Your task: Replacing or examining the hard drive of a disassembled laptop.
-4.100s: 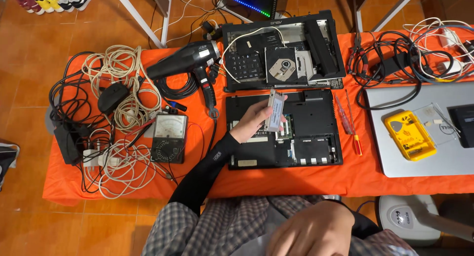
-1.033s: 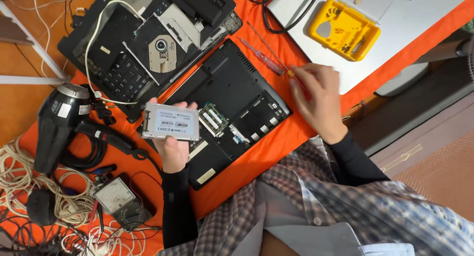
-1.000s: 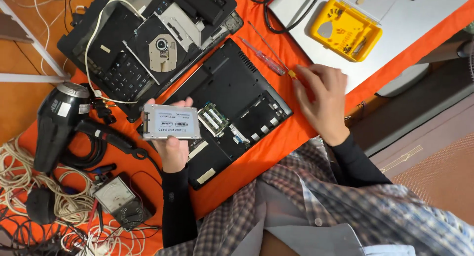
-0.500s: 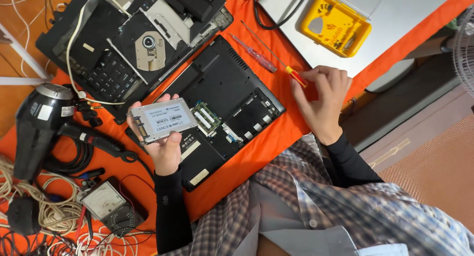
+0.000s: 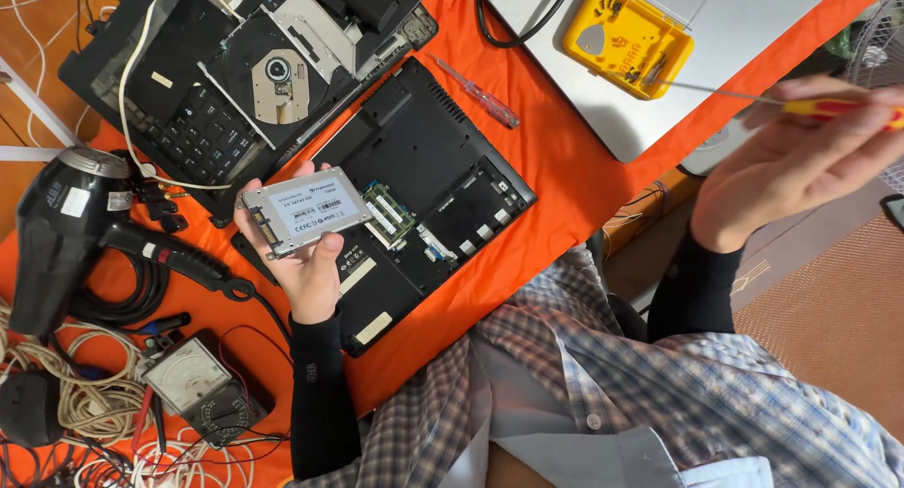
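My left hand (image 5: 303, 265) holds a flat silver drive (image 5: 304, 209) with a white label, above the left part of an opened black laptop base (image 5: 428, 159) on the orange table cover (image 5: 565, 159). Memory modules (image 5: 391, 214) show in the laptop's open bay just right of the drive. My right hand (image 5: 800, 163) is raised off the table at the right and grips a red and yellow screwdriver (image 5: 829, 107), its thin shaft pointing left over a yellow parts case (image 5: 626, 36).
A second dismantled laptop with an optical drive (image 5: 268, 74) lies at the upper left. A black heat gun (image 5: 66, 234), a meter (image 5: 193, 380) and cable coils (image 5: 85, 403) crowd the left. A pink-handled screwdriver (image 5: 480, 95) lies on the cover, a silver laptop (image 5: 753, 36) at the upper right.
My right hand has lifted the red and yellow screwdriver off the table and swung out to the right. My left hand keeps the silver drive, now lower over the laptop.
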